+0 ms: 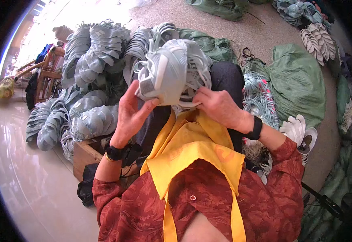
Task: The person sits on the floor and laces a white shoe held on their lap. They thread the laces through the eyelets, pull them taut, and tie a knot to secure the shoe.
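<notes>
A pale grey-blue shoe upper [168, 76] with a white stripe rests over my lap, at the front of a bunch of similar uppers. My left hand [133, 115] grips its lower left edge, thumb in front and fingers behind. On the other side, my right hand [220, 108] is closed at the lower edge, its fingertips pinching among the white laces [194, 82]. Whether a lace or the upper's edge lies between those fingertips is hidden. A yellow apron [196, 149] covers my lap just below both hands.
Stacks of grey-blue uppers [99, 52] stand to the left, near a wooden box [83, 159] and a bamboo chair [49, 74]. On the right lie a green sack [296, 84], blue laces with pink bits [260, 99] and white shoe parts [301, 131]. More white parts [319, 42] sit far right.
</notes>
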Tool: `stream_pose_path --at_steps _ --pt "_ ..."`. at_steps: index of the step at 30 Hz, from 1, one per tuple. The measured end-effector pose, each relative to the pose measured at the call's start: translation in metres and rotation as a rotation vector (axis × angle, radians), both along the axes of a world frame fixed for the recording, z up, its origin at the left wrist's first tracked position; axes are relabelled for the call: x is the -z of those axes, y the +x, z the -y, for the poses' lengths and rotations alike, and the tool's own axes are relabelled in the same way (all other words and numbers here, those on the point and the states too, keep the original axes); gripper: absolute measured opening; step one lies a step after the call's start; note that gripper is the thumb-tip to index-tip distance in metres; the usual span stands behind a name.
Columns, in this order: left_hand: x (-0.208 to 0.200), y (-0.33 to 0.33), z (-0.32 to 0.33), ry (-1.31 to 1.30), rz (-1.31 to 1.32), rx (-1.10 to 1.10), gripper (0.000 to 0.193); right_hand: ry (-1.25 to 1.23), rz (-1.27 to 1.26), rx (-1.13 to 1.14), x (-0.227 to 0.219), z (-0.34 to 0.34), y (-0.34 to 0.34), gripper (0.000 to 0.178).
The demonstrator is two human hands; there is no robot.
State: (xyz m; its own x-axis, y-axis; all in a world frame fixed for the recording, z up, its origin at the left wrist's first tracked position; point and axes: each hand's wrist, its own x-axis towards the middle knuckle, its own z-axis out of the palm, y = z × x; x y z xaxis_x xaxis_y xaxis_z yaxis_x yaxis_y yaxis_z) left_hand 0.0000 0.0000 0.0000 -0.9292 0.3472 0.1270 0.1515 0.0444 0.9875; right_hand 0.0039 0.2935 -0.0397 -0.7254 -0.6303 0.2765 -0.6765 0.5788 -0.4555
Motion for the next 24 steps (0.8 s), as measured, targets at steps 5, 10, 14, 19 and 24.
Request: stream_pose_path --at_steps 5,10,14,19,24 --pt "-0.014 0.005 -0.021 -0.577 -0.296 0.098 0.040 -0.378 0.228 0.162 -0.019 -0.002 0.001 0.014" --pt "-0.003 0.001 -0.047 -0.576 -0.497 0.149 0.034 -0.681 0.470 0.408 -0.003 -0.018 0.006 0.008" --pt "0.006 0.004 -0.058 -0.819 -0.612 0.287 0.037 -0.650 0.513 0.513 0.009 -0.022 0.006 0.011" --pt "-0.008 -0.010 -0.050 -0.665 -0.501 -0.040 0.032 -0.656 0.675 0.439 0.007 -0.021 -0.005 0.026" --pt "-0.033 -0.028 -0.061 -0.138 -0.249 -0.145 0.032 -1.068 0.663 0.058 -0.026 -0.002 -0.024 0.053"
